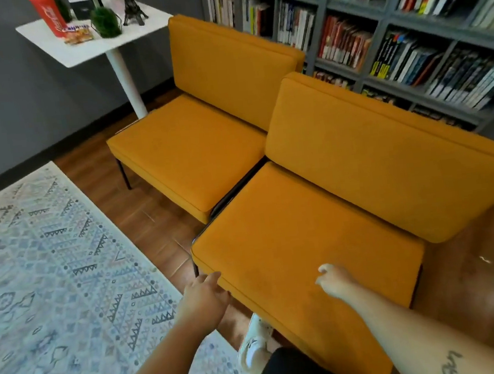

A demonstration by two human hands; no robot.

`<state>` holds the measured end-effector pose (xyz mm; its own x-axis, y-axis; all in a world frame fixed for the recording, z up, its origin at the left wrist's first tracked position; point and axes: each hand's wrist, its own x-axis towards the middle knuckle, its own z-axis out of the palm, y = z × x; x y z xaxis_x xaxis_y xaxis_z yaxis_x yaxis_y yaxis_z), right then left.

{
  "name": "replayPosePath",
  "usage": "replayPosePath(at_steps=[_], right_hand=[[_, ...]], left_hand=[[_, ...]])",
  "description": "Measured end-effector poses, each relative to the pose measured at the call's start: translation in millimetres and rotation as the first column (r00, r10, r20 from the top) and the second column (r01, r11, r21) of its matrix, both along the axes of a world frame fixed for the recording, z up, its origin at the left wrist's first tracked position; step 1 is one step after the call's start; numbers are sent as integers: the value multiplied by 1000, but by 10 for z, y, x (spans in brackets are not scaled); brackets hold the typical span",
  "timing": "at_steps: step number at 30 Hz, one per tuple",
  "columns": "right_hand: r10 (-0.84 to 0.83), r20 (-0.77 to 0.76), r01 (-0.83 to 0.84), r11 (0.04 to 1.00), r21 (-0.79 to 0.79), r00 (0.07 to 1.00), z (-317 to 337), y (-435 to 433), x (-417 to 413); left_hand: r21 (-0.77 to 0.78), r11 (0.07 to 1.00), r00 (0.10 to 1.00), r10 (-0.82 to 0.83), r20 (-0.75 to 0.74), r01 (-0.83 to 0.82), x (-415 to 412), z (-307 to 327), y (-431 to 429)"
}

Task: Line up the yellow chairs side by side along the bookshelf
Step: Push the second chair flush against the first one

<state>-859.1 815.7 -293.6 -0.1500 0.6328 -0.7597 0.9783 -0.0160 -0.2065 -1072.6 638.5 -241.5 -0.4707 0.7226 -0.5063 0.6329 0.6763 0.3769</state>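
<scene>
Two yellow chairs stand side by side with their backs to the grey bookshelf (374,21). The far yellow chair (193,149) is close to the side table; the near yellow chair (312,241) almost touches it, set slightly forward. My left hand (205,297) is at the near chair's front left corner, thumb on the seat edge and fingers tucked under it. My right hand (335,281) rests on top of the seat near its front edge, fingers loosely curled and holding nothing.
A white pedestal table (51,52) with a red bottle, small plants and snacks stands left of the far chair. A patterned rug (50,268) covers the floor on the left. My white shoe (253,341) is by the near chair's front.
</scene>
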Motion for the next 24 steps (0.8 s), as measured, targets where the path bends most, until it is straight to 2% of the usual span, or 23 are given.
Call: replayPosePath(at_steps=[7,11,17,24], right_hand=[[-11,-40,14,998,66,999,146,771,-627],[4,-65,7,986,166,998,298,1301,-920],[-41,-47,52,962,268,998,548,1800,-969],[-135,-18,135,951,279,991,678,2136,-692]], left_hand=[[-21,1000,995,-24,-94,22,-794,279,708],[-18,999,989,-46,-139,43,-1104,461,1250],[5,988,983,-154,-98,156,-1158,543,1978],[-8,952,948,-305,-86,305,-1039,502,2736]])
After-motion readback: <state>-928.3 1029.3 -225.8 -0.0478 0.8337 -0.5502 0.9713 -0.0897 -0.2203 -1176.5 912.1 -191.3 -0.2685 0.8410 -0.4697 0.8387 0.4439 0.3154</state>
